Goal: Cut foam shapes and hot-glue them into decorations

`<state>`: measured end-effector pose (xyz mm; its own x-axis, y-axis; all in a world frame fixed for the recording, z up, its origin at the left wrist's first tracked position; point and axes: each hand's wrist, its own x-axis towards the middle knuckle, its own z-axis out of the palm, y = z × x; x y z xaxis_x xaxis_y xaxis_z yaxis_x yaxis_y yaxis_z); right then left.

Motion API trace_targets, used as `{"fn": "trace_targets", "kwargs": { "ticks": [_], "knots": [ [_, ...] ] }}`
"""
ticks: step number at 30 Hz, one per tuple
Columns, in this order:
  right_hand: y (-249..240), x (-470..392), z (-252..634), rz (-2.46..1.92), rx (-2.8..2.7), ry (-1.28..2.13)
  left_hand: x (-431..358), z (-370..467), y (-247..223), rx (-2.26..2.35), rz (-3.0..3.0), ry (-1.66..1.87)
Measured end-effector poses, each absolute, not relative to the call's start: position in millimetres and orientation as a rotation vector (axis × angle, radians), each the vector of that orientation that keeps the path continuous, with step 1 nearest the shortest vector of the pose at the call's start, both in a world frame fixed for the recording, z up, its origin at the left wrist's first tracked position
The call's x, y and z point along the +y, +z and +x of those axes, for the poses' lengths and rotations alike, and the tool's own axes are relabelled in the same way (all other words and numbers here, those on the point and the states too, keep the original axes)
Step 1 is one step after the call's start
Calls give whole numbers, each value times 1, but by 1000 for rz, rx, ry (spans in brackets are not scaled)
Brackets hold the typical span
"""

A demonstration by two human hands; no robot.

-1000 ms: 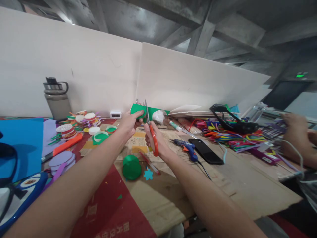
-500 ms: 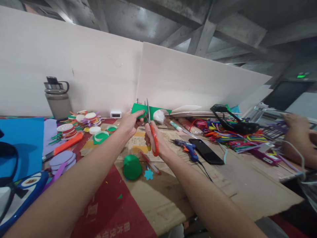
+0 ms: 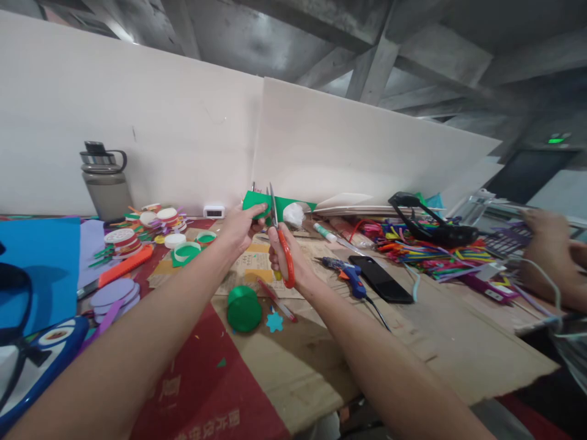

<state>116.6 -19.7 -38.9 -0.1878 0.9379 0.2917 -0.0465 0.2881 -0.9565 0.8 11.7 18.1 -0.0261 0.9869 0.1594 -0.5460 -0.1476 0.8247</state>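
My left hand pinches a piece of green craft sheet, thumb on its near face. In my right hand is a pair of orange-handled scissors, blades pointing up and slightly apart beside the green piece. Whether the blades bite into the sheet, I cannot tell. Below my hands on the cardboard lie green discs, a blue flower-shaped cutout and a pen with a red end. Left of them sit white rings on green pieces.
A blue glue gun and a black phone lie to the right, before heaped pipe cleaners. An orange utility knife, lilac discs and a bottle are left. Another person's arm reaches in at far right.
Both hands hold almost the same pose, with the scissors still at the green sheet. The whole view has shifted very slightly; the other person's hand at right has barely moved.
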Motion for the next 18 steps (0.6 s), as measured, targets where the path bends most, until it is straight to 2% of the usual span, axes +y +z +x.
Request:
{"fn": "trace_targets", "kwargs": {
  "ticks": [18],
  "knots": [
    [-43, -18, 116, -866, -1442, 1187, 16, -14, 22, 688, 999, 1472]
  ]
}}
